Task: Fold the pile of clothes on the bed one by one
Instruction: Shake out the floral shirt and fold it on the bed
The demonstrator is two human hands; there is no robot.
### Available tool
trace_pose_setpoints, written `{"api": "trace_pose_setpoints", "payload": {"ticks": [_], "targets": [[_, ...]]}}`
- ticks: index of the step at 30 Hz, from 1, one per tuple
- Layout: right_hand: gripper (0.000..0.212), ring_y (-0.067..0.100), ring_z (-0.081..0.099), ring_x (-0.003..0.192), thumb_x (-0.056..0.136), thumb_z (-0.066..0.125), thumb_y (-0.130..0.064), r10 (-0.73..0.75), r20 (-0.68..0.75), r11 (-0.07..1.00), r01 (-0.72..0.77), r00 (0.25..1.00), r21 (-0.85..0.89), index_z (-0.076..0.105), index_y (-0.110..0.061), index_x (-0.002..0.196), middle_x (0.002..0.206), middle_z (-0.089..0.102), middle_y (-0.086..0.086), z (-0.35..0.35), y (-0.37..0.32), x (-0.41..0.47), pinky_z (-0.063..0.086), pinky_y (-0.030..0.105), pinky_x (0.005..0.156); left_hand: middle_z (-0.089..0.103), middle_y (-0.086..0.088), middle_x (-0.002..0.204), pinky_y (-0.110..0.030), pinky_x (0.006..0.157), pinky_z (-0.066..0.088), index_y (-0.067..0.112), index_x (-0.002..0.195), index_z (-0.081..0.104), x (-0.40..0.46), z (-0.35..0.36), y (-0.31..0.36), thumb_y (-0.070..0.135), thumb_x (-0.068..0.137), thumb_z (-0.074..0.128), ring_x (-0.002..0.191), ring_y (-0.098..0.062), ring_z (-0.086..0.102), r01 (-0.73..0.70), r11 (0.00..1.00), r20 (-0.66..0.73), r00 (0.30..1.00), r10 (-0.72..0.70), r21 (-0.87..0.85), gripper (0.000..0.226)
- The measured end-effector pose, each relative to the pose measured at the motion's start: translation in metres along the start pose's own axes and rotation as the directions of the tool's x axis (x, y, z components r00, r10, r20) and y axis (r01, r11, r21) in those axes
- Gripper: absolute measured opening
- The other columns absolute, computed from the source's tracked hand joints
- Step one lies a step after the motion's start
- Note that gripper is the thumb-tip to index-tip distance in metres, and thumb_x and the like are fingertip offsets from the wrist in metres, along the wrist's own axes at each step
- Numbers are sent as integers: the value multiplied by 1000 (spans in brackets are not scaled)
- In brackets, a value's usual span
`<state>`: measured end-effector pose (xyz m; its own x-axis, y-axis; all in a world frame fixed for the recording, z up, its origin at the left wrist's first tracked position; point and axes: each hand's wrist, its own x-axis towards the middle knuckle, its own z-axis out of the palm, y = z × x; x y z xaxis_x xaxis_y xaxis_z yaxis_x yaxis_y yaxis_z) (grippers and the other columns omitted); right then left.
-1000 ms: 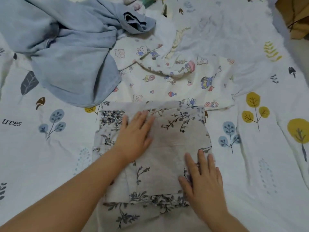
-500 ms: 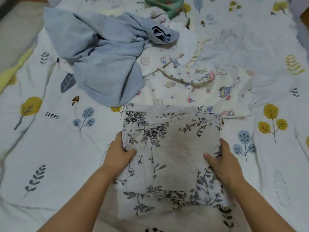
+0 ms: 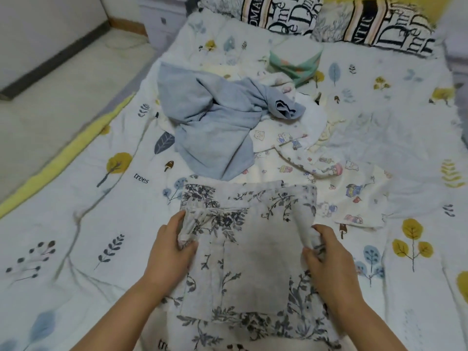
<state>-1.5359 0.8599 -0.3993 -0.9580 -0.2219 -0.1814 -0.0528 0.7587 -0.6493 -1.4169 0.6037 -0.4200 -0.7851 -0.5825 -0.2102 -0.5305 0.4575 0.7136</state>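
Note:
A folded white garment with a dark floral print (image 3: 253, 249) lies on the bed in front of me. My left hand (image 3: 169, 252) grips its bunched left edge, fingers curled under the cloth. My right hand (image 3: 326, 252) pinches the right edge the same way. Behind it lies the unfolded pile: a crumpled light blue garment (image 3: 215, 127) and a white cartoon-print garment (image 3: 316, 168) spread flat to the right.
A folded green-and-white item (image 3: 295, 59) sits near the black-and-white lettered pillows (image 3: 329, 19) at the head of the bed. The tree-print sheet (image 3: 76, 236) covers the bed. The bed's yellow edge (image 3: 63, 160) and the floor are on the left.
My hands went from pressing flat on the floral garment to gripping its two side edges. The view has tilted up, showing the pillows and the floor.

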Motion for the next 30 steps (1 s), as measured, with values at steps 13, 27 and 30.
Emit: {"api": "trace_pose_setpoints", "payload": {"ticks": [13,27,30], "targets": [[43,-4,44,65,85,61,-9,-330,179,939,343,927,-41,50,-24,123,81,51,-14,89,-183,9,30,12,53,49,-5,132,-39,92,43,23,141,33,-15,-170,-78,13,83,65,114,-26,50,184,971,-226,950,-215,-151,67],[46,24,53,85,83,58,-10,-511,524,780,623,682,-50,48,-21,127,100,59,5,272,-355,39,31,26,64,40,-5,145,-39,91,41,17,144,28,-9,-262,-219,12,84,66,128,-27,40,377,857,-397,769,-502,-352,71],[41,22,49,80,83,58,-10,-549,565,724,688,617,-48,50,-21,122,98,58,7,299,-382,55,32,28,63,36,-4,148,-40,102,36,15,145,26,-4,-260,-233,13,84,67,133,-25,36,396,819,-433,706,-560,-415,73]]}}
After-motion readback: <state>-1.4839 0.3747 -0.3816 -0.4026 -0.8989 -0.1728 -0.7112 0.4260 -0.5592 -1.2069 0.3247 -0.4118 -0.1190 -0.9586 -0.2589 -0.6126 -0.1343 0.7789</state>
